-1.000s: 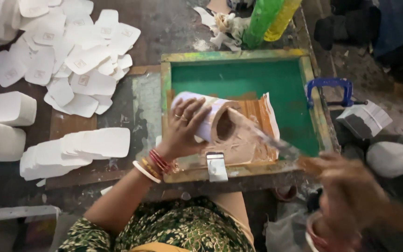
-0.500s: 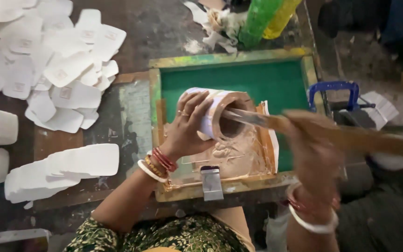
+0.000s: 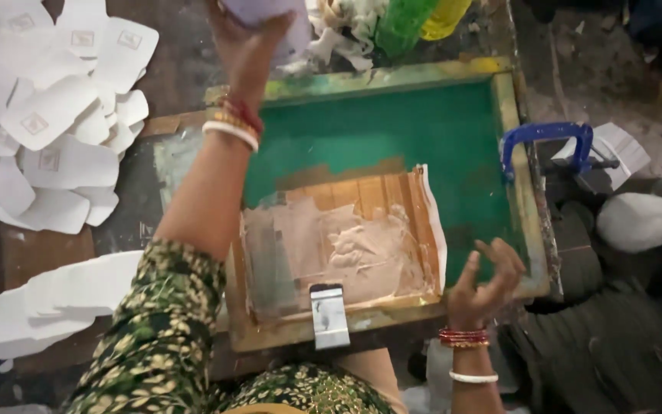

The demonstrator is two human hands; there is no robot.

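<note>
a: starting at the left, what's lying there?

b: white paper cutouts (image 3: 47,115) spread over the dark tabletop (image 3: 32,261), some with a small printed square, plus a stack nearer the body.

a: and the left hand (image 3: 247,42)?

b: raised at the top edge, its grip closed around a pale tub (image 3: 266,11) that's mostly cut off by the frame. it sits above the far rail of the wooden screen frame (image 3: 392,77), over the green mesh.

a: how would you carry that well?

b: i'd judge it best kept level and clear of the cutouts, so no drip marks them.

a: the middle?

b: pinkish paste (image 3: 346,257) is spread on the taped panel, with a metal clip (image 3: 329,316) at the near rail.

a: the right hand (image 3: 484,280)?

b: empty, fingers loosely curled and apart, hovering over the frame's near right corner, below the blue clamp (image 3: 545,138).
</note>
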